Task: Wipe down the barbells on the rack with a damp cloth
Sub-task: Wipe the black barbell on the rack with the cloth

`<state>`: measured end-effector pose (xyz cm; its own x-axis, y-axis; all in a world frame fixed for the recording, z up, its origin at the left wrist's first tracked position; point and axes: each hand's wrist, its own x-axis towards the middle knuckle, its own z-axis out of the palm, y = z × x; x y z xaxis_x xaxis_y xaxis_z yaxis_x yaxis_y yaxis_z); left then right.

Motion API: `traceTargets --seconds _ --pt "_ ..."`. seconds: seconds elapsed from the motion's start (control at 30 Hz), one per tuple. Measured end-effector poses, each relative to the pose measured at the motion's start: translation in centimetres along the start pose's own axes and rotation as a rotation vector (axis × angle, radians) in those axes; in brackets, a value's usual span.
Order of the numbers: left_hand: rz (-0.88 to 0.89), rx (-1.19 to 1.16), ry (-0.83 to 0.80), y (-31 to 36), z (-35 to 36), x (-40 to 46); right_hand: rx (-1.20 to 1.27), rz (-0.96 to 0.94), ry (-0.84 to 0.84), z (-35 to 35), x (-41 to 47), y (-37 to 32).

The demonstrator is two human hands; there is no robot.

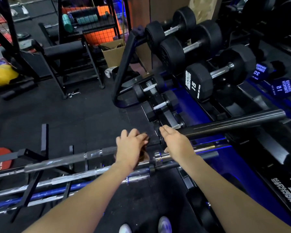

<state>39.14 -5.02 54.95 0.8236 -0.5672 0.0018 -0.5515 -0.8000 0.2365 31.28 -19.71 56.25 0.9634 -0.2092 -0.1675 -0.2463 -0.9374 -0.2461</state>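
My right grip (172, 140) lay flat-fingered on the thick black steel barbell sleeve (233, 124), my left grip (131, 145) bunching something dark just beside; it might roll.

Black hex dumbbell (198, 81) on the rack's front rail showing "15" with "MADE IN USA" and a two-line brand hard to make out, mirrored "20" (260, 72) and "15" (281, 88) glowing further right, dumbbell (286, 190) at the rack's near-right corner bearing "8".
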Motion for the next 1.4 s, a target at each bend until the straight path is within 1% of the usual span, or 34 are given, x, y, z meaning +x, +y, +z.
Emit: traceTargets --seconds 0.1,0.17,0.2,0.27,0.37,0.43,0.5,0.57,0.63,0.67,0.7,0.73,0.77,0.8,0.83,0.9,0.97,1.07,1.13,1.23,1.33,1.4 --pt "0.104 -0.016 -0.002 3.3 0.8 0.6 -0.025 -0.016 0.042 0.2 -0.2 0.2" --pt "0.184 0.002 0.010 2.0 0.6 0.6 -0.015 -0.016 0.020 0.1 -0.2 0.5" --pt "0.211 -0.004 0.069 0.4 0.4 0.5 -0.008 -0.018 0.011 0.0 -0.2 0.7" --pt "0.157 -0.038 0.177 -3.2 0.2 -0.2 -0.005 -0.016 -0.003 -0.2 -0.2 0.7" --pt "-0.031 -0.065 0.125 -5.5 -0.1 -1.3 0.000 -0.005 -0.006 -0.4 -0.1 0.3" --pt "-0.066 -0.057 0.166 -4.2 0.3 -1.5 0.012 0.003 -0.002 -0.3 -0.1 0.0" --pt "-0.028 -0.023 0.153 -1.1 0.6 -1.0 0.001 0.009 0.022 -0.1 -0.1 -0.2" --pt "0.036 0.028 0.086 2.2 1.3 -0.3 -0.018 -0.003 0.044 0.2 -0.3 -0.2" --pt "0.096 0.083 0.047 3.5 1.5 0.1 -0.029 -0.007 0.041 0.2 -0.4 0.0" --pt "0.152 0.113 0.058 2.9 1.5 0.0 -0.034 -0.008 0.031 0.1 -0.4 0.1" --pt "0.222 0.161 0.101 1.7 1.5 -0.3 -0.035 -0.012 0.019 0.0 -0.4 0.2" --pt "0.275 0.198 0.171 0.0 1.5 -0.8 -0.031 -0.014 0.006 -0.1 -0.4 0.4" --pt "0.292 0.214 0.248 -2.0 1.5 -1.3 -0.026 -0.013 -0.003 -0.1 -0.4 0.4" --pt "0.288 0.225 0.309 -3.9 1.5 -1.8 -0.024 -0.012 -0.007 -0.2 -0.5 0.4" --pt "0.275 0.229 0.334 -5.3 1.5 -2.2 -0.021 -0.011 -0.006 -0.2 -0.5 0.3" --pt "0.205 0.203 0.342 -5.6 1.4 -2.3 -0.013 -0.009 0.008 -0.1 -0.6 0.1" --pt "0.153 0.188 0.331 -3.4 1.9 -2.2 -0.022 -0.005 0.035 0.0 -0.5 -0.2" --pt "0.218 0.190 0.307 1.4 3.0 -1.2 -0.045 -0.009 0.076 0.2 -0.4 -0.3" --pt "0.254 0.181 0.314 2.4 3.0 -0.8 -0.047 -0.008 0.061 0.1 -0.5 -0.1" --pt "0.310 0.233 0.349 -1.6 2.4 -1.6 -0.008 0.003 0.024 -0.1 -0.4 0.2" --pt "0.238 0.237 0.383 -5.5 1.7 -2.7 -0.011 0.006 0.027 0.0 -0.4 0.1" --pt "0.183 0.216 0.397 -4.8 1.9 -2.7 -0.025 0.004 0.031 0.1 -0.4 -0.1"
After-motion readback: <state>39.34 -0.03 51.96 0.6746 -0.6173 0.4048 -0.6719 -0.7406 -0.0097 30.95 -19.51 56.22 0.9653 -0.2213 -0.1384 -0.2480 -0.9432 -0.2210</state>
